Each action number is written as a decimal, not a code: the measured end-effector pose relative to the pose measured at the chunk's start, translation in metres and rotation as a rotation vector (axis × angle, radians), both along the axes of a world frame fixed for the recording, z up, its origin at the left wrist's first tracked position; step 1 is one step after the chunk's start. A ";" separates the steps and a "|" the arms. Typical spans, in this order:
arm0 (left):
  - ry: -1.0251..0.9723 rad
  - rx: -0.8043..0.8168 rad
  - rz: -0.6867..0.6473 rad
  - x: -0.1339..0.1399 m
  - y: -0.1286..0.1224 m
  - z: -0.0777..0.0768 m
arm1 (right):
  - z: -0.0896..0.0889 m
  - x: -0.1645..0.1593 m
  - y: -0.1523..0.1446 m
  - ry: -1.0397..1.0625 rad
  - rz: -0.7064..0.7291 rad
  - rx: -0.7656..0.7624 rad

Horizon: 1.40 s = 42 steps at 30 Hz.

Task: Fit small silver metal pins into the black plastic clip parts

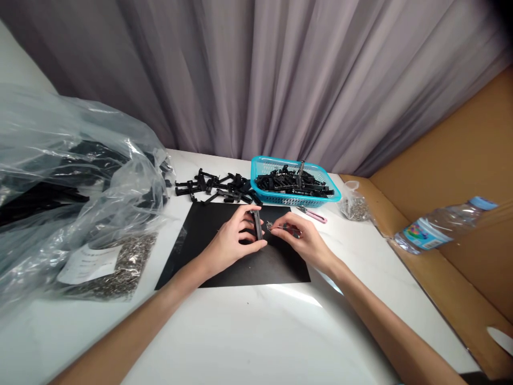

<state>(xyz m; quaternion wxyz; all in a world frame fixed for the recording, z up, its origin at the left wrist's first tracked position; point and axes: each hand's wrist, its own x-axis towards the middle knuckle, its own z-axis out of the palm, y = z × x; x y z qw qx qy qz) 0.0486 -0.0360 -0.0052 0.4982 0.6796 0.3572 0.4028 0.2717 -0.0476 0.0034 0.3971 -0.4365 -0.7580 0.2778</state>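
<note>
My left hand [231,239] grips a narrow black plastic part [257,224] upright between thumb and fingers, over a black mat [244,270]. To its right, my right hand [302,238] is closed in a pinch, its fingertips pointing at the part without touching it. Whatever lies in that pinch is too small and partly hidden to make out. Beside those fingertips sits a small cluster of shiny metal pieces [269,226]. Behind the mat, similar black plastic parts [216,186] lie in a loose heap.
A blue basket [294,201] holds many black parts. In front of it lies a pink-handled tool [315,215]. Bags of metal pieces [355,207] [120,275] stand right and left, the left beneath a large clear plastic bag [136,187]. A bottle [444,227] leans on cardboard [449,155].
</note>
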 end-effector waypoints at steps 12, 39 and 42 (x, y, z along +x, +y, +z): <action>-0.022 0.066 0.026 0.002 -0.002 0.000 | 0.002 -0.001 -0.001 0.171 0.040 -0.165; -0.028 0.031 -0.156 -0.001 -0.004 0.003 | -0.002 0.001 0.001 0.453 0.111 -0.331; -0.045 0.078 -0.119 0.000 -0.001 0.000 | -0.002 0.001 0.001 0.484 0.138 -0.337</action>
